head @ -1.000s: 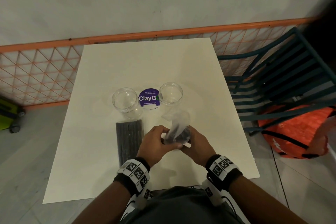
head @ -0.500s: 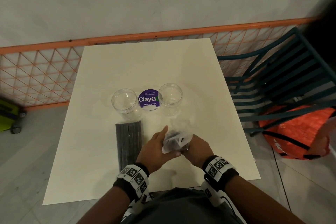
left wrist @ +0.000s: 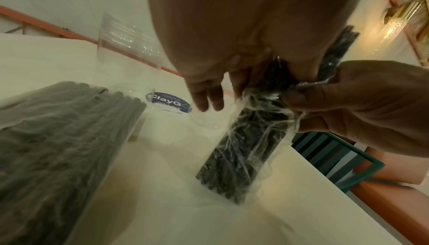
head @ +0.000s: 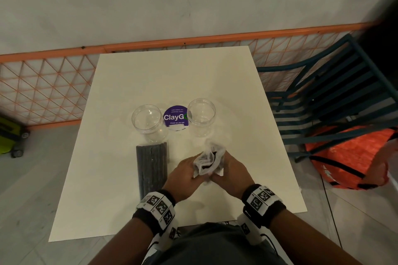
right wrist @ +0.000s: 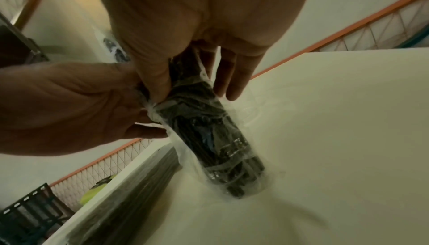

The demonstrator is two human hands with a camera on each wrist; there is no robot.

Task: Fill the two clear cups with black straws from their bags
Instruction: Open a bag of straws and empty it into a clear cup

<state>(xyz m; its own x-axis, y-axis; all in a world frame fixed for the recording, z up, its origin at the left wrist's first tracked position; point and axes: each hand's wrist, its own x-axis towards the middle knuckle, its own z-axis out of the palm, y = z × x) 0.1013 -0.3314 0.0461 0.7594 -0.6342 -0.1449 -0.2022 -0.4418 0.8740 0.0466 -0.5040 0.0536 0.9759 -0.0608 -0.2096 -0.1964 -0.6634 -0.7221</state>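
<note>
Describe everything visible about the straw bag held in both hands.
The held straw bag is thin, crinkled clear plastic packed with black straws. It stands nearly upright, bottom end on the white table, near the right clear cup. The left hand and right hand pinch its bunched, open top, where the film is gathered.

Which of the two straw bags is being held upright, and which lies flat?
The bag between both hands stands upright on the table, its bottom end down. The other bag lies flat, untouched, to its left, below the left cup.
</note>
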